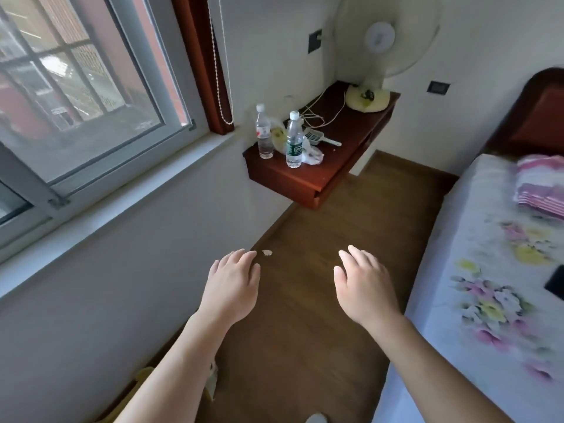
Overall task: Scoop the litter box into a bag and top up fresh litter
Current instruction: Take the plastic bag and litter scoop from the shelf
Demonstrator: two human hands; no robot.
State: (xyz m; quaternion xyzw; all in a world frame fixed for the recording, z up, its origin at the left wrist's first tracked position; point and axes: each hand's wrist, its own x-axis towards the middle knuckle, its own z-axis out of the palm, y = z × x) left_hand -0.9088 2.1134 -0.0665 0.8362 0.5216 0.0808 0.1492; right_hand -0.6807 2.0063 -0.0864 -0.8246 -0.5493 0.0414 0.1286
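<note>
My left hand (232,285) and right hand (363,288) are open and empty; the scoop (320,138) looks light and rigid, best gripped by its handle.

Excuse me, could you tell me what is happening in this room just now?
Nothing is being handled yet. The person's left hand and right hand are held out open and empty above the wooden floor, between the wall and the bed. A white litter scoop lies on the red-brown shelf ahead, next to a plastic bag and two water bottles. No litter box is in view.
</note>
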